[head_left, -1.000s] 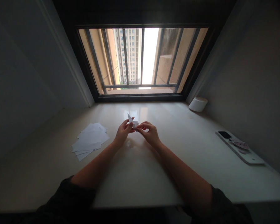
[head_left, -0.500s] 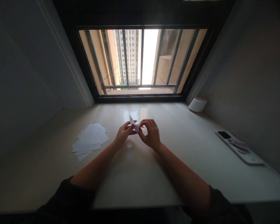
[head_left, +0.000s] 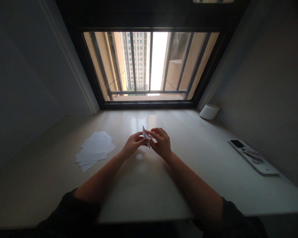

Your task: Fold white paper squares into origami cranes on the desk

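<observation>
A small piece of folded white paper (head_left: 144, 133) with pointed ends is held between my two hands, above the middle of the pale sill. My left hand (head_left: 133, 144) pinches it from the left, the thumb lying over its lower part. From the right, my right hand (head_left: 161, 141) grips it with curled fingers and thumb. One point of the paper sticks up and another shows below the fingers. The fingers cover part of its folds.
Several loose white paper sheets (head_left: 95, 148) lie in an overlapping pile to the left. A phone (head_left: 253, 158) rests by the right wall, and a white rounded object (head_left: 209, 111) stands in the far right corner. Behind the sill is a dark-framed window (head_left: 149, 105) with bars outside.
The folded paper has turned in my hands, so its points now run nearly upright. My left hand has shifted slightly, and my right fingers have changed their place on the paper.
</observation>
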### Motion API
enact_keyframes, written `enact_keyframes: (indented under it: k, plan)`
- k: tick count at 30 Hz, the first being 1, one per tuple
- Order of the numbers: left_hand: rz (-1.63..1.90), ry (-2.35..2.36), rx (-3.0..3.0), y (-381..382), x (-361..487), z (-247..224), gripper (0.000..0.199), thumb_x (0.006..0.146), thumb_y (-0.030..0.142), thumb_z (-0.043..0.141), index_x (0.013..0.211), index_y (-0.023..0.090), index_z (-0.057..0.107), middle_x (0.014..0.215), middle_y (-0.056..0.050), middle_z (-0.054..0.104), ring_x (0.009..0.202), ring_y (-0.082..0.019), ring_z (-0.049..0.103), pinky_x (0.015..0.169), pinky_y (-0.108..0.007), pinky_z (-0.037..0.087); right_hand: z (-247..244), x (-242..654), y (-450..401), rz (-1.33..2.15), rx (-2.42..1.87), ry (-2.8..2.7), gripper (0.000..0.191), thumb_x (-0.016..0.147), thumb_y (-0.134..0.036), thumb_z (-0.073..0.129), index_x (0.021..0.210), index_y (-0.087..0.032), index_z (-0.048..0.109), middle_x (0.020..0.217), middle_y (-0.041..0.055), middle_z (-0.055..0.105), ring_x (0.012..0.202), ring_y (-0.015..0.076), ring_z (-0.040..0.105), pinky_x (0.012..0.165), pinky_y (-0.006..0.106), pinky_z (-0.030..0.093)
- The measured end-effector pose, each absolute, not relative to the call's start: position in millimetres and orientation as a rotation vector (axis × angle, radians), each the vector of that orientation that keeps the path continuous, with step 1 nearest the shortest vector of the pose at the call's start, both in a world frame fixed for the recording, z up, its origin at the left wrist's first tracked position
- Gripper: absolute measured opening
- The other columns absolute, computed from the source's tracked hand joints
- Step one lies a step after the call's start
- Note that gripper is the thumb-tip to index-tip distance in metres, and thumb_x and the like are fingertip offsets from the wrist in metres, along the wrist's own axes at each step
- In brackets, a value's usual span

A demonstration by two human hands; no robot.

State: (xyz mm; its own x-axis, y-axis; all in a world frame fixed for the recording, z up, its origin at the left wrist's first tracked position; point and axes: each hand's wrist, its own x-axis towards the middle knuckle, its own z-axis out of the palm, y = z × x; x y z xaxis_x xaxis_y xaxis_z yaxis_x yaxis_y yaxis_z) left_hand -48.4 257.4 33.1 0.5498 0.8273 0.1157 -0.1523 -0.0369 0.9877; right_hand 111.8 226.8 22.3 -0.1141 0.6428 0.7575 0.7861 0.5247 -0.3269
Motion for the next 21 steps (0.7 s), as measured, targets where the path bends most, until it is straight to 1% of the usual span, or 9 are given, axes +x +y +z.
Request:
enact_keyframes:
  k: [5,9,12,15,19,21]
  plan:
    - [0.894,0.659,1.414,258,-49,33,0.037,0.07,0.034,0.071,0.099,0.012,0.062,0.083,-0.008,0.069,0.078,-0.021,0.066,0.075,-0.034,0.051,21,113,227,-0.109,-1.178,-1.824,0.026,0.082,-0.023,0.055,0.104,-0.03,0.067,0.081,0.0024,0.065,0.074,0.0181,0.057,0.066,0.03,0.044]
    - [0.942,0.735,1.449,259,-49,29,0.047,0.068,0.033,0.073,0.108,0.013,0.062,0.096,-0.011,0.068,0.084,-0.021,0.065,0.077,-0.033,0.049,21,114,227,-0.061,-1.216,-1.759,0.015,0.081,-0.024,0.058,0.089,-0.027,0.071,0.078,0.0019,0.069,0.073,0.0183,0.061,0.065,0.029,0.045]
    - [0.938,0.759,1.457,260,-50,29,0.051,0.067,0.035,0.073,0.111,0.013,0.062,0.098,-0.011,0.068,0.084,-0.021,0.065,0.078,-0.034,0.049,20,114,227,0.044,-1.247,-1.652,0.009,0.078,-0.025,0.063,0.082,-0.026,0.07,0.078,0.0013,0.071,0.068,0.0181,0.064,0.062,0.029,0.048]
    - [0.955,0.777,1.47,262,-52,32,0.052,0.066,0.036,0.074,0.111,0.014,0.062,0.096,-0.01,0.069,0.081,-0.021,0.065,0.076,-0.033,0.049,19,114,228,0.147,-1.199,-1.606,0.011,0.079,-0.027,0.062,0.087,-0.027,0.07,0.086,0.0011,0.073,0.075,0.0195,0.068,0.067,0.03,0.052]
    - [0.99,0.826,1.507,265,-57,35,0.05,0.068,0.039,0.072,0.111,0.016,0.063,0.095,-0.009,0.069,0.084,-0.022,0.065,0.076,-0.032,0.049,17,115,230,0.17,-1.136,-1.685,0.025,0.085,-0.024,0.052,0.105,-0.029,0.066,0.101,0.0012,0.071,0.088,0.021,0.068,0.077,0.033,0.053]
    - [1.018,0.859,1.516,267,-59,33,0.055,0.069,0.039,0.071,0.117,0.016,0.06,0.097,-0.011,0.069,0.088,-0.023,0.065,0.076,-0.033,0.05,16,116,232,0.167,-1.124,-1.727,0.031,0.086,-0.021,0.05,0.113,-0.03,0.063,0.107,0.0012,0.069,0.091,0.0212,0.067,0.079,0.034,0.053]
